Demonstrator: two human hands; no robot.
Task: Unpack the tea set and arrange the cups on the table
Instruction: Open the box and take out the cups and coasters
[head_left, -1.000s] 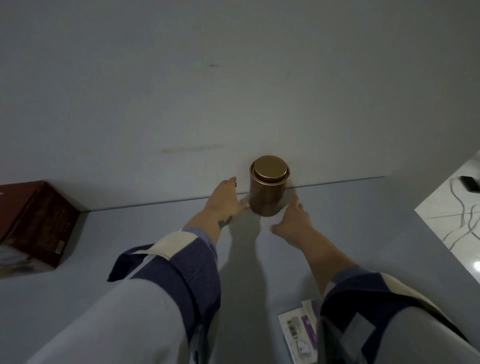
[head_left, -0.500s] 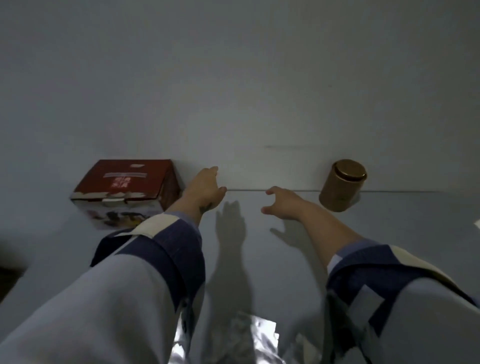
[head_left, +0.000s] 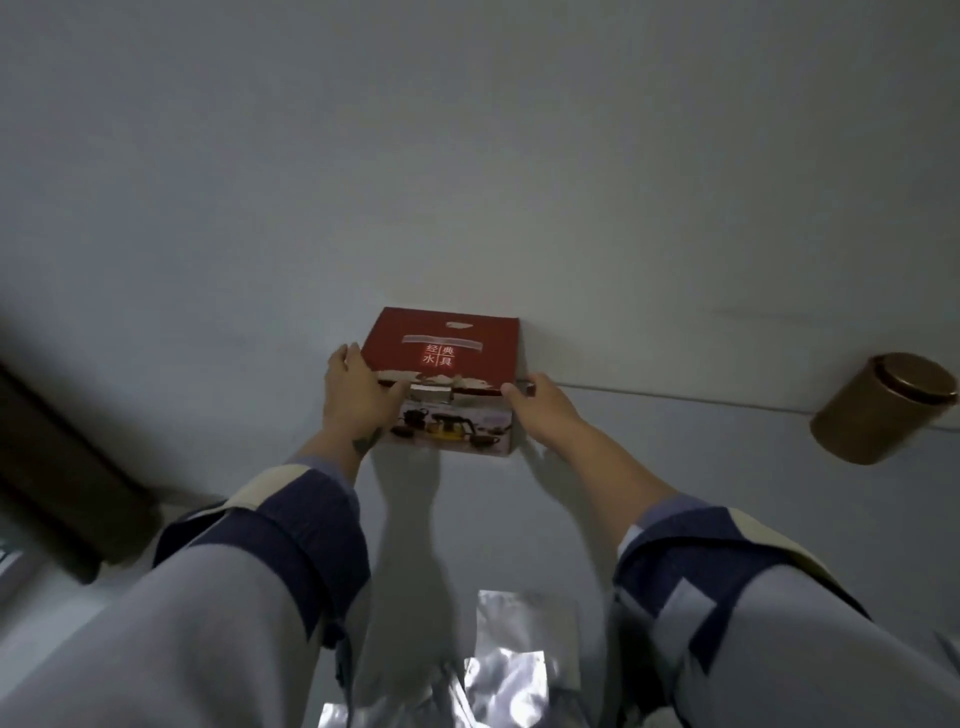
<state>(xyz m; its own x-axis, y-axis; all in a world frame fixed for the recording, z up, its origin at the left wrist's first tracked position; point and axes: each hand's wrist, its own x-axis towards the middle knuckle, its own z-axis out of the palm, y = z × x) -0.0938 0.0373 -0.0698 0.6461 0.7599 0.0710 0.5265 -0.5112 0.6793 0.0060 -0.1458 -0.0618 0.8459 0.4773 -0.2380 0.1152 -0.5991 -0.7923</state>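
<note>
Gripping the red tea-set box (head_left: 447, 358) from both sides, at roughly 12 o'clock on the pale table (head_left: 675, 467), hard against the wall (head_left: 467, 156). Left hand (head_left: 358, 395) clamped on the box's left side, thumb hooked over the front top edge, fingers (head_left: 340, 358) reaching back along the side. Right hand (head_left: 545, 410) pressed to the right front corner, fingertips curled onto the top edge; fingers on the far side hidden. Box closed, lid up, white characters on the red top, teapots and cups pictured on the front face. Resting on the table or lifted: cannot tell. Out at 2 o'clock, well apart from the box, a bronze canister (head_left: 883, 415) with its lid on, also by the wall. Down at 6 o'clock, near the body, crinkled silver foil bags (head_left: 524, 670) on the table. Off at 9 o'clock, a dark slanted piece of furniture (head_left: 62, 478), too dim to identify. Both forearms bare beyond rolled navy-and-cream cuffs (head_left: 301, 519).
</note>
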